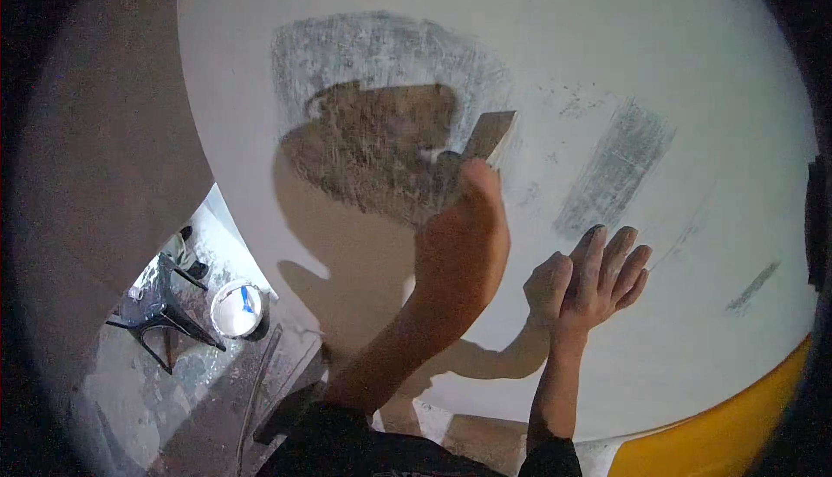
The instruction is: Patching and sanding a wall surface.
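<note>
Your left hand point(475, 204) was clamped on a flat tool point(490, 133) by the right edge of the large grey patch point(381, 54) on the white surface point(555, 18). Your right hand point(600, 282), fingers apart, was just below the narrower patch point(620, 165).

The head-worn fisheye camera (dark around its rim) faces a white wall point(563, 26) from nearby.

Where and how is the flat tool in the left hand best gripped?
Probably by its lower end, coming from below, where the left hand holds it: the flat tool slants up and right, leaving its straight-edged upper end free.
</note>
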`<state>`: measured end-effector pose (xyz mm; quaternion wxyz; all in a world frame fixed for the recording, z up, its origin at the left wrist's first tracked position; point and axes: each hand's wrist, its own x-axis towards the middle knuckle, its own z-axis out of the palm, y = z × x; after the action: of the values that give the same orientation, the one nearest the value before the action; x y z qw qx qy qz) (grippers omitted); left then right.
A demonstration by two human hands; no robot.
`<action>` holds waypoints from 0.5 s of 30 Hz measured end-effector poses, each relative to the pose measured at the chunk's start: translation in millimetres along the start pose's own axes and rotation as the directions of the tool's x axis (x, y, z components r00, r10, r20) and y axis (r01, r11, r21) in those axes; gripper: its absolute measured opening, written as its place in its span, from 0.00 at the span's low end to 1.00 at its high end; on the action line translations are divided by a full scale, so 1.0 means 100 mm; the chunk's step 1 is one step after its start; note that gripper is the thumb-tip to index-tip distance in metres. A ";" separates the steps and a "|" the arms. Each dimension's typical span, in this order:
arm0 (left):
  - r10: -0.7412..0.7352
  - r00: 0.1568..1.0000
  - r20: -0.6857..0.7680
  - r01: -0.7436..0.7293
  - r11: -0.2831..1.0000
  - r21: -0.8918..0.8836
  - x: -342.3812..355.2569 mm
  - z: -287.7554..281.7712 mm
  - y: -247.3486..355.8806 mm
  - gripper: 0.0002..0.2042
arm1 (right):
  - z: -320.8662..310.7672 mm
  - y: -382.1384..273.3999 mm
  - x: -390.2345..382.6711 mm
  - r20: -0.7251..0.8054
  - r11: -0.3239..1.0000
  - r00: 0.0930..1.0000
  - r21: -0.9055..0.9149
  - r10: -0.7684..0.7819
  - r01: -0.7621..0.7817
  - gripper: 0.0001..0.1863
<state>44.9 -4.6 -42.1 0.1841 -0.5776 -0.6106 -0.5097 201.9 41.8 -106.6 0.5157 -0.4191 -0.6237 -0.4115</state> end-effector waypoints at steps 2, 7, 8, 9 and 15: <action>-0.043 0.999 0.029 0.042 0.999 0.021 -0.07 0.04 0.01 0.09 | 0.01 0.01 -0.02 -0.006 1.000 1.000 -0.020 -0.003 0.003 0.25; -0.094 0.992 0.081 0.087 0.993 0.086 -0.12 0.06 -0.02 0.08 | 0.05 0.05 -0.01 -0.035 0.999 0.999 -0.026 -0.025 0.024 0.25; -0.047 0.998 0.029 0.046 0.998 0.045 -0.01 0.05 -0.01 0.09 | 0.05 0.05 0.01 -0.042 0.999 0.999 -0.032 -0.033 0.031 0.25; -0.009 1.000 -0.025 0.009 1.000 0.018 0.06 0.01 0.00 0.09 | 0.03 0.03 0.05 -0.036 0.999 0.999 -0.024 -0.035 0.035 0.25; -0.119 0.991 0.063 0.115 0.991 0.066 0.16 -0.09 -0.06 0.08 | 0.11 -0.07 0.40 -0.036 0.998 0.998 -0.013 -0.055 0.055 0.25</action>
<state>31.8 -3.0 -28.0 0.1511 -0.5515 -0.6646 -0.4809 187.5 54.3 -69.2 0.5131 -0.3973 -0.6230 -0.4368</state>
